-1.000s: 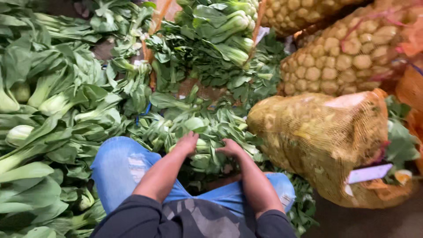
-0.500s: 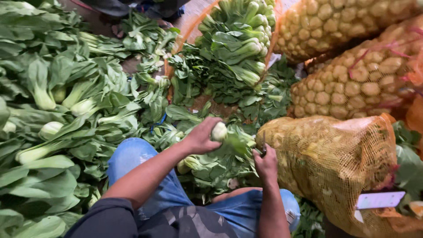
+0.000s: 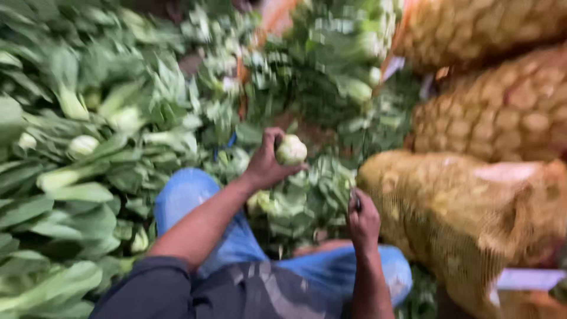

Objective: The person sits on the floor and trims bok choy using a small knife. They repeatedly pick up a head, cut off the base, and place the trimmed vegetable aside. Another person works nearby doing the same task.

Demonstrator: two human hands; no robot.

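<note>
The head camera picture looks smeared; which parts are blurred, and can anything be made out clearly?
Head view: motion blur smears the whole frame, worst on the far greens; the left hand gripping a pale bok choy base and the right hand are soft but readable; the mesh sacks lose their netting detail; the light is even, without glare.

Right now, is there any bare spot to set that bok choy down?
Barely. A small brownish patch shows beyond the left hand, between the greens and the mesh potato sacks. Everywhere else is crowded.

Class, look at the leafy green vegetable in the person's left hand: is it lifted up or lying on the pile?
Lifted: the left hand grips the leafy green vegetable by its pale base, above the pile.
</note>
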